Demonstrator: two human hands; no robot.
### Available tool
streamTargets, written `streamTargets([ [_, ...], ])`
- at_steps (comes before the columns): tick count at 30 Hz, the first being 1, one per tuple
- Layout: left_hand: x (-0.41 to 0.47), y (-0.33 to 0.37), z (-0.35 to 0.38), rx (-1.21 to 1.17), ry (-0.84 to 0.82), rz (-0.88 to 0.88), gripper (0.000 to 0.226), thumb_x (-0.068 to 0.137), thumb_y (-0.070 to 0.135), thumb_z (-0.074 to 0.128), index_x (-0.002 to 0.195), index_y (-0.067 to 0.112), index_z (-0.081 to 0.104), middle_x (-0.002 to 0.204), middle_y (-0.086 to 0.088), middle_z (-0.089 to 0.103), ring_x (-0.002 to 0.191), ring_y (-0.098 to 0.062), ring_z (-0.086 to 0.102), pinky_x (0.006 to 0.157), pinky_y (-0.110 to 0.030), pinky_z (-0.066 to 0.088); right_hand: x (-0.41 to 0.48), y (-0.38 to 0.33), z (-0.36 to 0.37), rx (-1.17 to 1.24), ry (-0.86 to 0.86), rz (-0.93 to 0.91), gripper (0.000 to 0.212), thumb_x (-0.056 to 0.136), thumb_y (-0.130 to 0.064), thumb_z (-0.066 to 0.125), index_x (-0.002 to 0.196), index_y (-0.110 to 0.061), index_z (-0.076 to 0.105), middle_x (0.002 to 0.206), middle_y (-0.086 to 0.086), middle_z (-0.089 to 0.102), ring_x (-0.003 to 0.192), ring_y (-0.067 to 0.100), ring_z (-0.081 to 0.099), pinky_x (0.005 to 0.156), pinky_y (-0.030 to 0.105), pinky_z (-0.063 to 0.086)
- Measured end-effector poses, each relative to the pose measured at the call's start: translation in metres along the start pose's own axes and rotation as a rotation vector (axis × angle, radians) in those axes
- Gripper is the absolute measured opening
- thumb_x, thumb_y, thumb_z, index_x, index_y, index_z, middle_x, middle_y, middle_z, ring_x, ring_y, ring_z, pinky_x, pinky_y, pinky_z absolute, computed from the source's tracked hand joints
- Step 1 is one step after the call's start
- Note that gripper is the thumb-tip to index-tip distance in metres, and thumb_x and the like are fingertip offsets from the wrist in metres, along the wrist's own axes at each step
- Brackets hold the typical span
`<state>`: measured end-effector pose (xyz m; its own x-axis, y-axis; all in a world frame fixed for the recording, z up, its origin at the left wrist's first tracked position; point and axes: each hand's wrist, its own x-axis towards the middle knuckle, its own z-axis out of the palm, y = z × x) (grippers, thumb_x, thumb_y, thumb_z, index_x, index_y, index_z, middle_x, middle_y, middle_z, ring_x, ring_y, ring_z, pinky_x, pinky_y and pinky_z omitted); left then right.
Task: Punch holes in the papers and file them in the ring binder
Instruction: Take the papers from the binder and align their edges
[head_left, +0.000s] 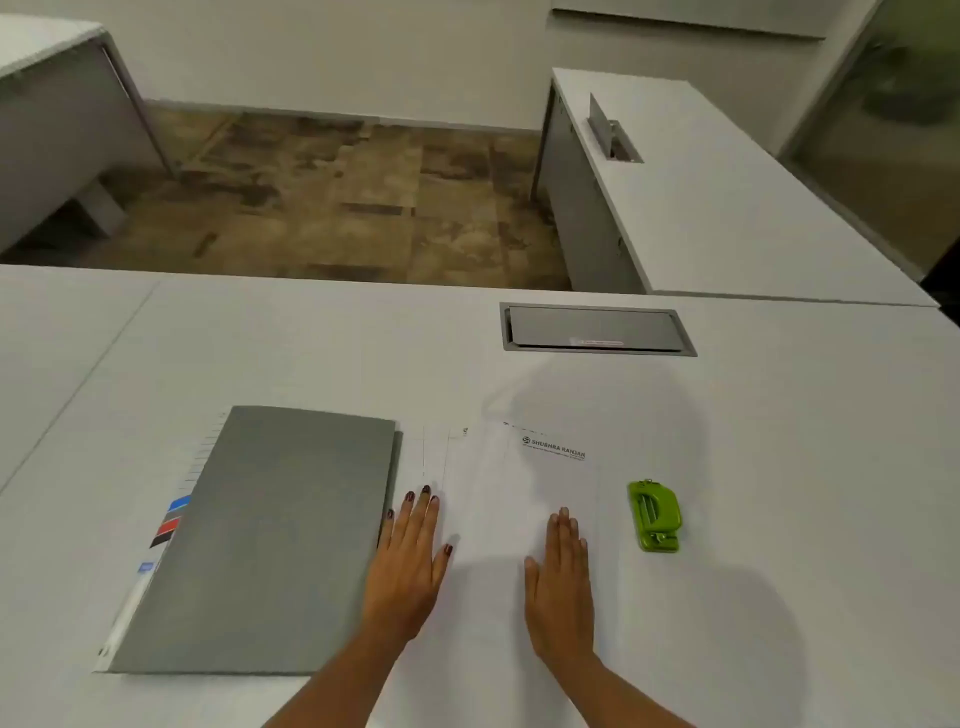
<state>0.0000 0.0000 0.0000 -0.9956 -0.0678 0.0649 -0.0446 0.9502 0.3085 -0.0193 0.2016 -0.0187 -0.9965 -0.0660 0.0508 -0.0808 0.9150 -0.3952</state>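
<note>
Head view – desk: we look down on a wide white desk with a closed grey metal cable hatch set into it at the far side.
Head view – papers: a loose stack of thin white printed sheets lies flat in the middle, a dark letterhead at its top right corner.
Head view – binder: the closed flat grey ring binder sits just left of the sheets, coloured index tabs poking out along its left edge.
Head view – punch: the small lime-green plastic hole punch rests near the right edge of the sheets – apart from them, untouched.
Left hand: our left hand lies palm down with fingers spread, flat on the left part of the sheets beside the binder; it grips nothing.
Right hand: our right hand lies flat on the sheets too, fingers together, holding nothing.
Handling: we judge the sheets light, limp and prone to slide on the smooth desk – squaring them, then pinching one long edge, looks best.
Punch handling: it seems light and rigid; we would take it by its body.
</note>
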Motion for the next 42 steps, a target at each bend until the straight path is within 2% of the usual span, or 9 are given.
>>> streamTargets([
  [5, -0.01, 0.0, 0.015, 0.013, -0.07, -0.026, 0.061, 0.098, 0.047, 0.023, 0.149, 0.014, 0.022, 0.157, -0.002, 0.021, 0.144, -0.022, 0.019, 0.116, -0.034, 0.006, -0.008, 0.008, 0.005, -0.049, -0.034, 0.089, 0.064, 0.096, -0.044, 0.005, 0.149, -0.01, 0.009, 0.158, 0.003, 0.007, 0.144, 0.005, -0.01, 0.117, 0.022, -0.007],
  [11, -0.014, 0.0, 0.03, 0.039, -0.164, -0.031, 0.061, 0.098, 0.052, 0.013, 0.151, 0.022, 0.013, 0.159, -0.002, 0.011, 0.146, -0.022, 0.007, 0.115, -0.038, 0.003, -0.005, 0.003, 0.002, -0.029, -0.022, 0.087, 0.063, 0.097, -0.043, 0.007, 0.147, -0.006, 0.02, 0.155, 0.008, 0.017, 0.143, 0.019, 0.015, 0.118, 0.027, 0.0],
  [15, -0.014, 0.001, 0.031, 0.052, -0.167, -0.031, 0.062, 0.097, 0.052, 0.015, 0.151, 0.019, 0.015, 0.159, -0.004, 0.012, 0.145, -0.023, 0.007, 0.114, -0.04, 0.004, 0.003, -0.002, -0.006, 0.027, 0.1, 0.193, 0.053, 0.095, -0.035, 0.035, 0.139, -0.005, 0.036, 0.147, 0.016, 0.035, 0.137, 0.032, 0.029, 0.116, 0.044, 0.021],
  [18, -0.015, 0.002, 0.031, 0.067, -0.174, -0.036, 0.063, 0.097, 0.051, 0.02, 0.151, 0.019, 0.014, 0.159, -0.005, 0.011, 0.145, -0.024, 0.008, 0.115, -0.041, 0.004, 0.009, -0.004, -0.019, -0.042, 0.065, 0.48, 0.065, 0.083, -0.029, 0.063, 0.137, -0.007, 0.036, 0.144, 0.02, 0.031, 0.131, 0.038, 0.029, 0.106, 0.052, 0.028],
  [22, -0.015, 0.004, 0.032, 0.078, -0.174, -0.047, 0.064, 0.096, 0.051, 0.019, 0.151, 0.018, 0.013, 0.159, -0.006, 0.011, 0.146, -0.025, 0.003, 0.115, -0.043, 0.003, 0.016, -0.005, -0.036, 0.002, -0.055, 0.833, 0.093, 0.072, -0.046, 0.072, 0.14, -0.011, 0.021, 0.14, 0.02, 0.023, 0.121, 0.037, 0.029, 0.098, 0.047, 0.03],
  [27, -0.014, 0.005, 0.03, 0.076, -0.185, -0.051, 0.065, 0.096, 0.052, 0.017, 0.151, 0.018, 0.011, 0.159, -0.007, 0.01, 0.146, -0.025, 0.003, 0.115, -0.043, 0.003, 0.024, -0.007, -0.047, -0.034, -0.102, 0.881, 0.1, 0.069, -0.046, 0.076, 0.141, -0.008, 0.018, 0.123, 0.023, 0.042, 0.11, 0.038, 0.041, 0.091, 0.045, 0.037],
  [32, -0.014, 0.007, 0.03, 0.054, -0.207, -0.074, 0.064, 0.096, 0.052, 0.016, 0.151, 0.018, 0.013, 0.158, -0.007, 0.013, 0.145, -0.026, 0.006, 0.114, -0.043, 0.002, 0.033, -0.01, -0.056, 0.105, -0.148, 0.969, 0.081, 0.073, -0.033, 0.077, 0.132, -0.005, 0.029, 0.124, 0.022, 0.049, 0.116, 0.038, 0.041, 0.094, 0.047, 0.037],
  [37, -0.012, 0.008, 0.029, -0.016, -0.21, -0.073, 0.066, 0.096, 0.056, 0.006, 0.151, 0.02, 0.013, 0.159, -0.003, 0.008, 0.146, -0.026, 0.004, 0.117, -0.041, -0.003, 0.026, -0.008, -0.068, 0.261, 0.111, 0.747, 0.029, 0.09, -0.009, 0.055, 0.12, -0.008, 0.052, 0.119, 0.016, 0.055, 0.102, 0.034, 0.057, 0.081, 0.041, 0.046],
  [42, -0.004, 0.015, 0.019, -0.289, -0.157, -0.162, 0.085, 0.083, 0.069, -0.011, 0.15, 0.022, 0.012, 0.158, 0.004, 0.004, 0.146, -0.016, -0.002, 0.114, -0.031, -0.013, 0.024, -0.005, -0.091, 0.574, 0.246, 0.621, 0.015, 0.09, -0.007, 0.057, 0.105, -0.009, 0.058, 0.097, 0.006, 0.062, 0.087, 0.024, 0.059, 0.074, 0.029, 0.048],
])
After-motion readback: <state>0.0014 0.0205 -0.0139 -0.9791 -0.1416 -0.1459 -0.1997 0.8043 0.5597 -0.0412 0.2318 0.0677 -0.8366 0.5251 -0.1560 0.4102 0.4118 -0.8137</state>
